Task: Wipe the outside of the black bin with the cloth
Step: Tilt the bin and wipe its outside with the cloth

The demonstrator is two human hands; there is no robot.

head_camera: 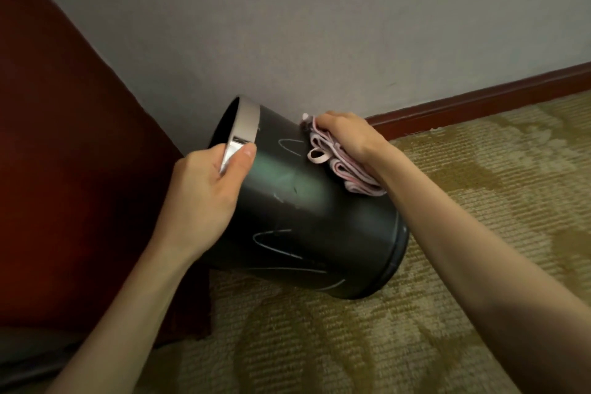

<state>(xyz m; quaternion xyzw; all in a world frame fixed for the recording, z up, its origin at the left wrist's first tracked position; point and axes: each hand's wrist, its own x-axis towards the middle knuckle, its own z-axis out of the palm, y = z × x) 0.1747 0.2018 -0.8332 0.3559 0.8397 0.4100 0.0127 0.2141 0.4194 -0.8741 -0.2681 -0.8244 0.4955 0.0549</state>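
Note:
The black bin (307, 217) is tilted well over to the left, its base toward the lower right and just above the carpet. A silver metal band rings its open mouth at the upper left. White scribble marks run across its side. My left hand (204, 198) grips the rim, thumb on the outside over the band, fingers inside. My right hand (348, 134) presses a folded pink cloth (339, 163) against the upper side of the bin, near the wall.
A dark red wooden cabinet (64, 169) stands close on the left, touching or nearly touching the bin's mouth. Behind is a grey wall (319, 25) with a red-brown skirting board (479, 102). Patterned tan carpet (447, 313) covers the floor to the right and front.

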